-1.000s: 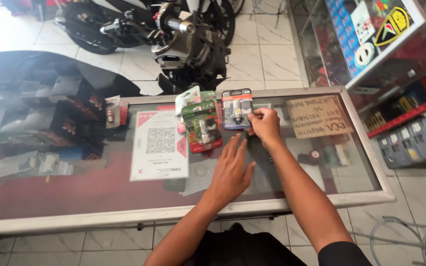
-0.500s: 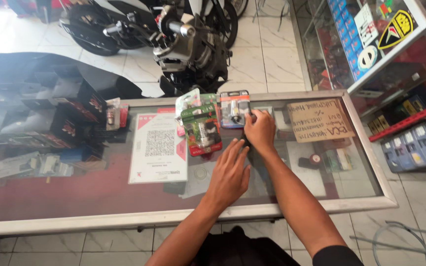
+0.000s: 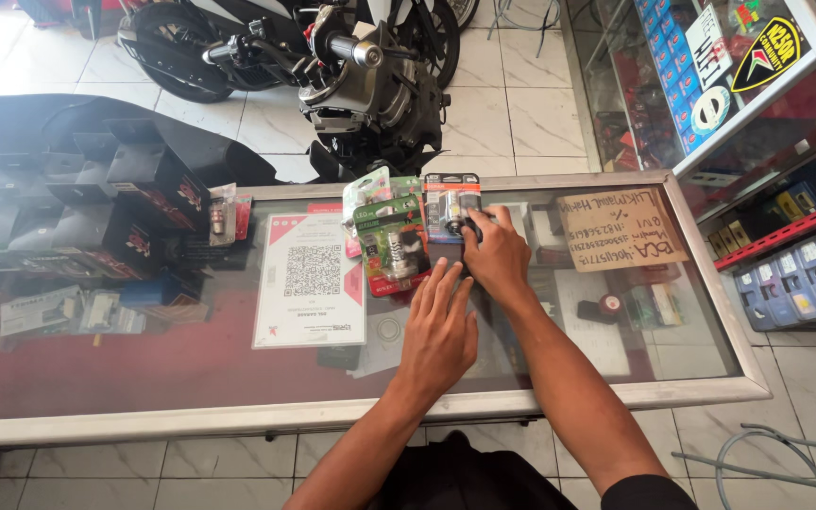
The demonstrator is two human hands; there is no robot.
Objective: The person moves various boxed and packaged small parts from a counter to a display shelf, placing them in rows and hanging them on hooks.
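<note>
Glass counter (image 3: 616, 378) | flat left hand (image 3: 438, 332) | right hand (image 3: 498, 257) on blister pack (image 3: 451, 202)

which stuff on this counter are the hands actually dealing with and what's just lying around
In hand: bulb pack under the right hand; green bulb packs near the left hand.
Lying about: code sheet, cardboard note, motorcycle.

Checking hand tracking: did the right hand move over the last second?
Yes. The right hand slid back toward the person, off the orange bulb pack's top to its lower edge, judged against the cardboard sign.
</note>
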